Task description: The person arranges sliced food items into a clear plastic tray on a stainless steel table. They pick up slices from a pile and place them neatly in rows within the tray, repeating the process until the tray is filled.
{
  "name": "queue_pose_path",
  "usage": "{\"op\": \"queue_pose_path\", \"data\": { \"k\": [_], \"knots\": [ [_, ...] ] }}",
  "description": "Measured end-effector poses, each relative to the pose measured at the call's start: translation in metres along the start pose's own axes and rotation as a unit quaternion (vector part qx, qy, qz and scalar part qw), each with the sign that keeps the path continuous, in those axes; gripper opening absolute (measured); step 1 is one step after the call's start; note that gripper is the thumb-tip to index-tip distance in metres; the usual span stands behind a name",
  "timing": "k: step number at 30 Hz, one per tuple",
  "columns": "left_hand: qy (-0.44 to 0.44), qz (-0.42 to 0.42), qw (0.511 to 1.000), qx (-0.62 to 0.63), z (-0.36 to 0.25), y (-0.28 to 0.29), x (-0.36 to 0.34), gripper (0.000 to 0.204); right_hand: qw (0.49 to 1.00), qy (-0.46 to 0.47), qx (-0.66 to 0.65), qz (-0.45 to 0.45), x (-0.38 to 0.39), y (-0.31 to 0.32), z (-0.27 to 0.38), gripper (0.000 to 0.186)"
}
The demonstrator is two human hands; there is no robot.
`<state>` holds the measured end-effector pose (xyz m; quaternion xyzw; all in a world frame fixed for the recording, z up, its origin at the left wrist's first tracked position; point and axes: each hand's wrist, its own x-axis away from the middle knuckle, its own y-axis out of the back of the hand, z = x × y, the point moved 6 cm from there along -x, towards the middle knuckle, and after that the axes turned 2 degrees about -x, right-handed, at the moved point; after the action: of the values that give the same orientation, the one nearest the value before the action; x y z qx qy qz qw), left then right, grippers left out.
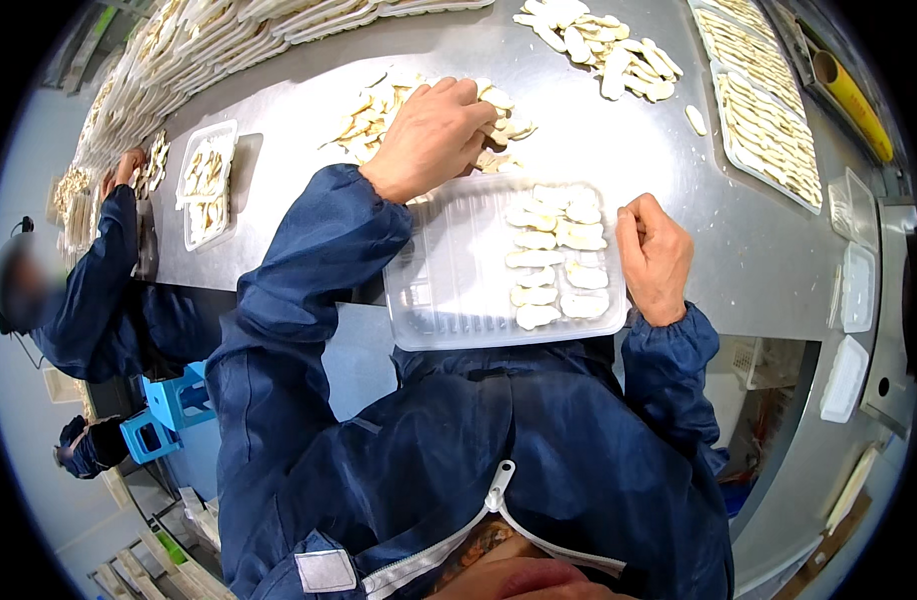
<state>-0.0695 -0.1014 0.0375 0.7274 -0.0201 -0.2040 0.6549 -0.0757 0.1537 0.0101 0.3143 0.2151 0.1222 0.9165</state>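
My left hand (425, 135) curls over a loose pile of pale, sliced food pieces (364, 125), its fingertips hidden among them. Below it lies a translucent ridged plastic tray (439, 280), with short rows of slices (535, 258) laid in its right part and its left part bare. My right hand (655, 258) is closed beside the tray's right edge, thumb and forefinger drawn together; whatever is between them, if anything, is hidden.
Another pile (639, 65) lies at the back of the steel table (739, 270). Filled trays stand at right (764, 135) and stacked at back left (209, 40). A co-worker (99, 290) works at left near a small tray (194, 235); blue stools (174, 400) stand below.
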Motion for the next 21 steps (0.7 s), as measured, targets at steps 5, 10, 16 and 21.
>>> {"op": "queue_pose_path", "data": {
  "k": [5, 10, 16, 21],
  "knots": [
    [-0.032, -0.035, 0.999, 0.015, 0.000, 0.002, -0.005, 0.007, 1.000, 0.014, 0.003, -0.008, 0.000, 0.000, -0.001, 0.015],
    [-0.076, -0.022, 0.981, 0.178, -0.043, 0.025, 0.006, 0.010, 1.000, 0.002, 0.012, -0.004, 0.000, 0.001, 0.000, 0.015],
    [-0.078, 0.059, 0.960, 0.264, -0.113, 0.018, 0.011, 0.012, 1.000, 0.008, 0.007, -0.004, 0.000, 0.001, 0.001, 0.016],
    [-0.077, 0.058, 0.956, 0.276, -0.124, -0.001, 0.007, 0.008, 1.000, 0.013, 0.009, -0.008, 0.000, -0.001, -0.001, 0.016]
  ]
}}
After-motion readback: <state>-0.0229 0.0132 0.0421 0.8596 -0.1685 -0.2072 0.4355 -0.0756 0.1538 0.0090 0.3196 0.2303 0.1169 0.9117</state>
